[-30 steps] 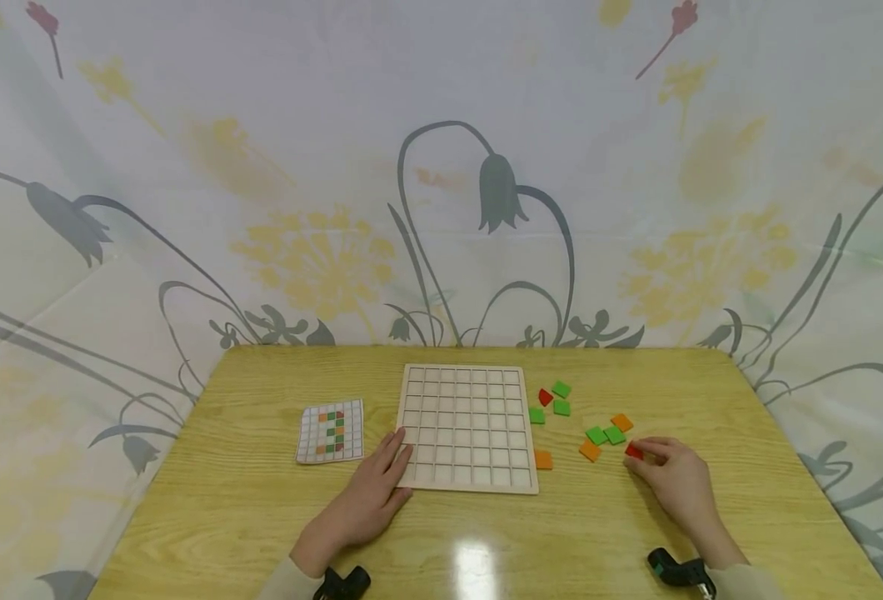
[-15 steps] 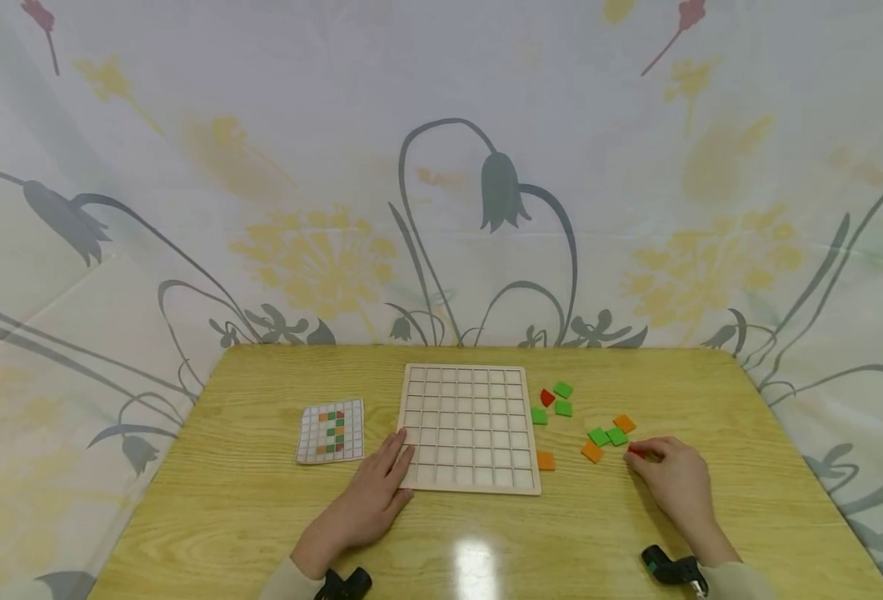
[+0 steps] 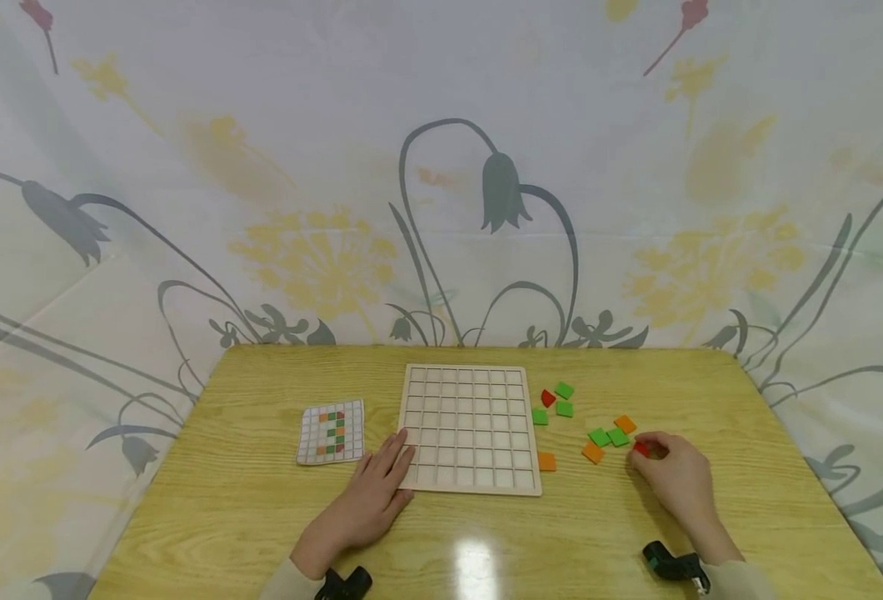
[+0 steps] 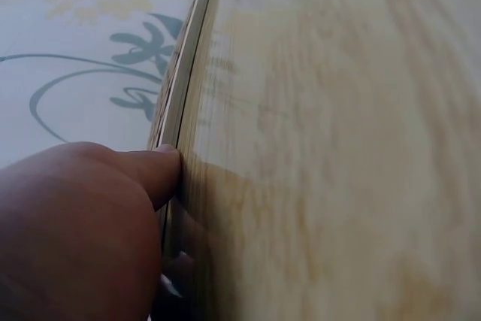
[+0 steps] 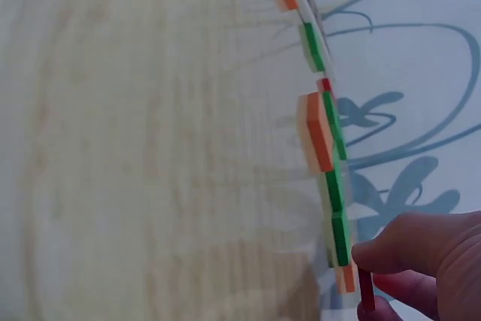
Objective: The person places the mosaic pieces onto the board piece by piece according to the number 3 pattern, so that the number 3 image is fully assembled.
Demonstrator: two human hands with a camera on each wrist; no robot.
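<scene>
My right hand (image 3: 674, 477) pinches a small red tile (image 3: 640, 449) between thumb and fingers, at the right of the loose tiles. In the right wrist view the red tile (image 5: 366, 289) stands on edge between the fingertips. My left hand (image 3: 370, 498) lies with fingers extended on the lower left edge of a pale wooden grid board (image 3: 464, 492), whose cells hold no tiles. In the left wrist view a finger of the left hand (image 4: 83, 216) touches the board's edge (image 4: 180, 88).
Green tiles (image 3: 617, 437) and orange tiles (image 3: 593, 452) lie left of my right hand. Nearer the board are a rounded red piece (image 3: 548, 398), more green tiles (image 3: 564, 409) and an orange tile (image 3: 546, 462). A pattern card (image 3: 310, 437) with coloured squares lies left of the board.
My right fingers have closed on the red tile, which lay flat earlier and is now tilted up in the pinch. The left hand has stayed in place.
</scene>
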